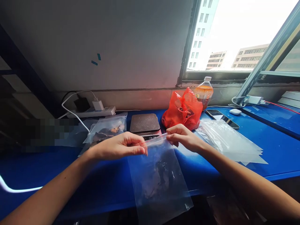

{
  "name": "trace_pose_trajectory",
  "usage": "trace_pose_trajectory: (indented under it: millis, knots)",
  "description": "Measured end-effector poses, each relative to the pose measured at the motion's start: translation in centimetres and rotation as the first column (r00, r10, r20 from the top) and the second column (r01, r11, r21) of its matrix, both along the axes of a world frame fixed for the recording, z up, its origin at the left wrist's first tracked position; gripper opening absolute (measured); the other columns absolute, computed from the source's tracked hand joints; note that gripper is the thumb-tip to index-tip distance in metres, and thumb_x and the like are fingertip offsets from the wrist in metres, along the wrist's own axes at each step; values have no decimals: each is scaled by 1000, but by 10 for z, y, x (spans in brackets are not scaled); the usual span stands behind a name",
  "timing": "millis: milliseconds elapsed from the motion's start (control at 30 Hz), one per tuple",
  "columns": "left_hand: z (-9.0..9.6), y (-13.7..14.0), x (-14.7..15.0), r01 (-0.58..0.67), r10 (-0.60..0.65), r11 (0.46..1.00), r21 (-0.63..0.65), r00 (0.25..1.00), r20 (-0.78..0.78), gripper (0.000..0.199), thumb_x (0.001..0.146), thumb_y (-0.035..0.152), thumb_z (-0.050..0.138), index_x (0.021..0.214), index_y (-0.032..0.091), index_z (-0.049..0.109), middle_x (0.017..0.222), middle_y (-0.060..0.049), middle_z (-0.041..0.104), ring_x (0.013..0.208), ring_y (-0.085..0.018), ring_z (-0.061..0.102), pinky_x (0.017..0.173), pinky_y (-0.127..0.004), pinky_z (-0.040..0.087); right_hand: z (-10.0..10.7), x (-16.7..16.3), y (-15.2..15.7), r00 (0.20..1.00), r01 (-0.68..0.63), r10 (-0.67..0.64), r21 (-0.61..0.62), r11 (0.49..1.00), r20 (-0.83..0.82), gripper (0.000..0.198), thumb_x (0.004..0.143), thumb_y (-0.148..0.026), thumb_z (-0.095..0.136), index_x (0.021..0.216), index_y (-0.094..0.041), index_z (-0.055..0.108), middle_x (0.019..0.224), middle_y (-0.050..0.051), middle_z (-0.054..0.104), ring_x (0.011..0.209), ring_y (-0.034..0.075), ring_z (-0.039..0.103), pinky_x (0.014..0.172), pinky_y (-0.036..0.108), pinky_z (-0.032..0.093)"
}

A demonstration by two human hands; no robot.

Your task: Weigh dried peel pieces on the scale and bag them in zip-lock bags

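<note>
A clear zip-lock bag (161, 184) hangs from both hands, its lower end past the front edge of the table. My left hand (124, 146) pinches the left part of the bag's top edge. At the right end of that edge, my right hand (181, 137) grips it between thumb and fingers. No contents can be made out in the bag. Just behind the hands sits a small dark-topped digital scale (144, 122), its front buttons partly covered by the bag. Beside it stands a red plastic bag (182, 111) with dark items inside.
Left on the blue table (105, 184) lie filled clear bags (109, 126) before a power strip (106, 111) with cables. To the right are a stack of clear bags (227, 137), a phone (221, 118), a white earbud case (235, 112) and a drink bottle (205, 93).
</note>
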State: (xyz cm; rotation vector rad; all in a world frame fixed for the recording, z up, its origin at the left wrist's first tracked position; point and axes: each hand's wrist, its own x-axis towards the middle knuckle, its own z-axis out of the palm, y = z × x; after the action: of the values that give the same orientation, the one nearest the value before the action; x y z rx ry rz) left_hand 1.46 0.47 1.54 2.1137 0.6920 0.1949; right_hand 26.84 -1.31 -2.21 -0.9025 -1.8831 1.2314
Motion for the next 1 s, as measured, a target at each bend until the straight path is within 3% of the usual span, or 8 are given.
trace_pose_trajectory:
  millis: [133, 333, 467, 600, 633, 733, 900, 1000]
  knots:
    - [-2, 1, 1, -81, 81, 997, 10, 997, 19, 28, 87, 39, 56, 85, 14, 68, 80, -2, 63, 73, -13, 52, 67, -20, 39, 2, -1, -4, 1000, -3, 4, 30, 1000, -24, 27, 77, -35, 51, 55, -20, 48, 51, -3, 40, 49, 9, 37, 46, 24, 26]
    - [-9, 9, -1, -264, 263, 964, -10, 956, 127, 28, 86, 40, 53, 75, 15, 59, 63, 4, 47, 57, -9, 38, 53, -19, 29, -2, 5, 4, 979, 195, -187, 106, 975, -78, 31, 71, -31, 51, 49, -20, 32, 49, -5, 29, 45, 6, 28, 45, 24, 19]
    - [-7, 10, -4, -290, 285, 957, -8, 937, 202, 22, 81, 31, 50, 67, 15, 54, 57, 4, 45, 53, -8, 37, 51, -20, 28, -5, 11, 9, 974, 221, -212, 156, 963, -74, 32, 73, -30, 48, 50, -20, 29, 51, -6, 26, 47, 6, 26, 46, 23, 18]
    - [-6, 2, -1, -338, 316, 899, 280, 941, 120, 24, 81, 28, 47, 62, 15, 53, 56, 3, 47, 53, -9, 39, 51, -22, 29, 0, 14, 10, 971, 126, -189, 358, 925, 147, 14, 74, -22, 47, 61, -17, 47, 57, -4, 40, 53, 8, 36, 50, 23, 26]
    - [-7, -1, 1, -322, 313, 862, 390, 946, 89, 24, 82, 26, 47, 62, 15, 54, 57, 3, 48, 54, -10, 40, 52, -23, 29, 2, 13, 9, 949, 94, -216, 450, 888, 228, 7, 73, -19, 49, 70, -16, 54, 62, -2, 48, 58, 9, 42, 54, 23, 30]
    - [-17, -9, 11, -179, 228, 755, 630, 974, 3, 22, 85, 20, 47, 66, 14, 57, 63, 1, 56, 57, -11, 46, 55, -24, 32, 5, 4, 5, 876, -25, -298, 653, 757, 379, 18, 72, -17, 55, 89, -16, 62, 79, 2, 60, 73, 13, 50, 67, 26, 35]
    - [-34, -20, 25, -8, 91, 635, 772, 994, -65, 20, 89, 16, 45, 76, 14, 62, 70, -2, 62, 62, -14, 53, 59, -26, 36, -2, -23, -9, 808, -198, -306, 721, 664, 503, 7, 76, -20, 55, 71, -18, 60, 68, 0, 58, 69, 13, 48, 66, 28, 29]
    - [-37, -23, 27, 18, 64, 604, 797, 995, -72, 20, 89, 14, 46, 81, 14, 64, 70, -3, 63, 62, -16, 56, 59, -27, 38, -3, -27, -17, 781, -227, -331, 735, 639, 529, 9, 74, -19, 55, 66, -19, 58, 62, -1, 58, 67, 13, 47, 65, 30, 25]
